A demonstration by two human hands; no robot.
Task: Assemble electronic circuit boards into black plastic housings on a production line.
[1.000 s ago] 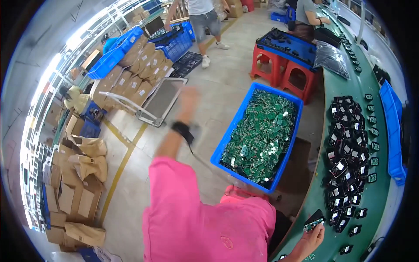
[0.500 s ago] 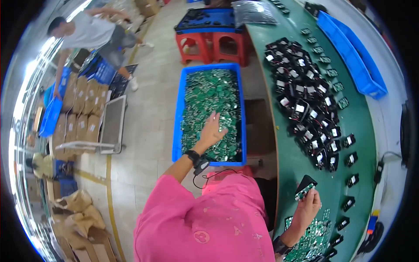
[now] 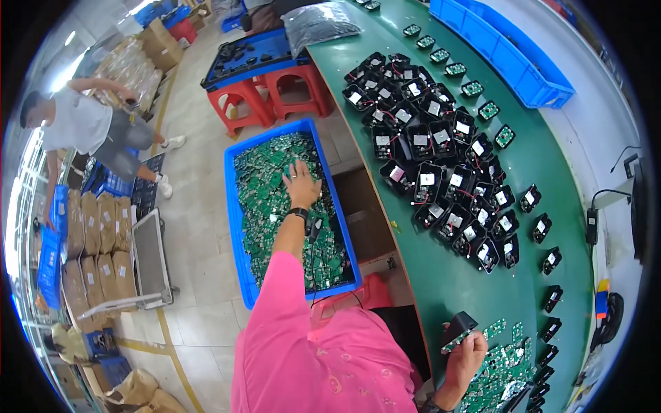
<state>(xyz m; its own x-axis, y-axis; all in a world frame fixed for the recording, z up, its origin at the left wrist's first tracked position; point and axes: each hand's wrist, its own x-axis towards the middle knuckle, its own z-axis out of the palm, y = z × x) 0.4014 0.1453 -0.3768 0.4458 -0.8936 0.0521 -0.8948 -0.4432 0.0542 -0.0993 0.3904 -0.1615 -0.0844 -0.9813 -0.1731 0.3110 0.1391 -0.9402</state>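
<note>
My left hand (image 3: 301, 186) lies with fingers spread over the far part of a heap of green circuit boards (image 3: 265, 199). These fill a blue plastic bin (image 3: 239, 265) in front of me. Whether any board is under my palm is hidden. At the bench's near end, my right hand (image 3: 468, 358) grips a small black plastic housing (image 3: 461, 322), with a green circuit board (image 3: 456, 341) along its lower side, by my fingers. Loose circuit boards (image 3: 496, 375) are scattered on the bench beneath that hand.
On the green bench (image 3: 413, 275) sits a pile of black housings (image 3: 441, 172) with wires; more line the right side. A blue crate (image 3: 496, 45) stands along the wall. Red stools (image 3: 244, 107) carry a blue tray. At left, a person (image 3: 96, 124) stands by a trolley (image 3: 151, 255).
My left hand has reached farther up the bin, its fingers now spread wider. The whole view has shifted and tilted. My right hand keeps its hold on the housing, which is turned differently.
</note>
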